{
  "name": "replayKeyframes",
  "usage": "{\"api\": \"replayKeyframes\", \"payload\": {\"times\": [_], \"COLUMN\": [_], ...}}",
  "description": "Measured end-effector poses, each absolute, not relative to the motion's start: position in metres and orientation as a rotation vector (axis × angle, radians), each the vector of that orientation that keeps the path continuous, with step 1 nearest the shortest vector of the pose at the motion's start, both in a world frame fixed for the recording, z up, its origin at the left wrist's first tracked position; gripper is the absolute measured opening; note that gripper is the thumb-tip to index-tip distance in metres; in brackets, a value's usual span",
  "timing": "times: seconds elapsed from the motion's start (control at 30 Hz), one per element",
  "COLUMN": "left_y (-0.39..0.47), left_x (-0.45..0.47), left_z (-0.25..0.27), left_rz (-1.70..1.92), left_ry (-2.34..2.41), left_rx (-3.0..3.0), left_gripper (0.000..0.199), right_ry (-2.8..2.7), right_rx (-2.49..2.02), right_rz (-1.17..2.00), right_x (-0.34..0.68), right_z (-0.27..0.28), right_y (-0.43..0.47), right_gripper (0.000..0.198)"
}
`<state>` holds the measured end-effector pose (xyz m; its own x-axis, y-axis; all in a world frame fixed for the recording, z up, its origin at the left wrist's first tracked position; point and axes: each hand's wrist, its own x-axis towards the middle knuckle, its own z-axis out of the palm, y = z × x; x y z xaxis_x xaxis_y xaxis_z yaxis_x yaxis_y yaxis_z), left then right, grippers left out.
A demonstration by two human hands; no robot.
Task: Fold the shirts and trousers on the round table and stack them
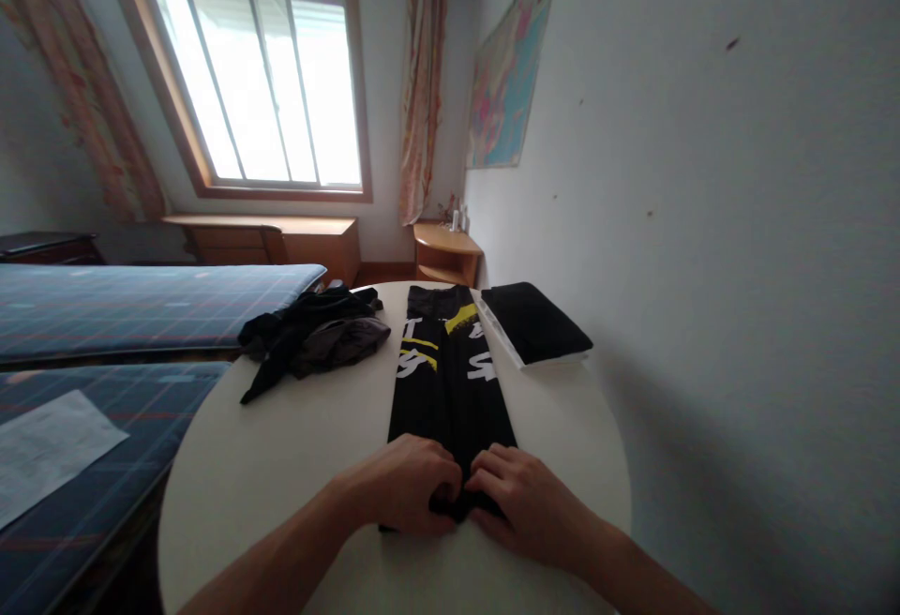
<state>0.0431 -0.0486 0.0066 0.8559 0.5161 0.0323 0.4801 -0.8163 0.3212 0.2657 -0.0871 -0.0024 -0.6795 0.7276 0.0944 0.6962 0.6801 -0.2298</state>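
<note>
From the head view, the left hand (400, 484) and right hand (524, 502) were together, both pinching the near end of a long black folded garment with yellow and white print (450, 381). It ran from the round white tabletop (281, 465)'s near edge toward its far edge. A crumpled dark clothing heap (313, 334) lay at the far-left edge and a flat black folded stack (534, 322) at the far-right edge, with bare tabletop open left of the hands.

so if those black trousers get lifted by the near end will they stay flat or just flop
Probably flop: the black trousers are soft cloth, lying limp and flat on the table. The left hand and right hand already bunch the near end easily. They look light, and would likely slide across the smooth tabletop when pushed.
</note>
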Motion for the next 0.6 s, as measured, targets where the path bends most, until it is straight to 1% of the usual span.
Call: {"api": "replayKeyframes", "payload": {"times": [0.1,0.13,0.3,0.4,0.5,0.6], "left_y": [-0.048,-0.049,-0.047,-0.041,-0.032,-0.026], "left_x": [0.041,0.040,0.027,0.013,0.000,-0.007], "left_z": [0.008,0.010,0.016,0.018,0.018,0.020], "left_rz": [0.139,0.131,0.107,0.102,0.110,0.138], "left_ry": [0.790,0.816,0.962,1.056,1.083,1.055], "left_rx": [2.705,2.704,2.683,2.618,2.534,2.441], "left_gripper": [0.034,0.036,0.023,0.026,0.032,0.037], "right_ry": [-2.687,-2.659,-2.533,-2.518,-2.543,-2.550], "right_rx": [-1.190,-1.215,-1.336,-1.354,-1.337,-1.313], "right_rz": [0.248,0.267,0.372,0.425,0.440,0.435], "right_x": [0.261,0.260,0.260,0.263,0.269,0.278], "right_z": [-0.004,-0.003,-0.002,0.000,0.003,0.005], "right_y": [-0.085,-0.084,-0.081,-0.080,-0.079,-0.076], "right_gripper": [0.012,0.012,0.020,0.026,0.038,0.033]}}
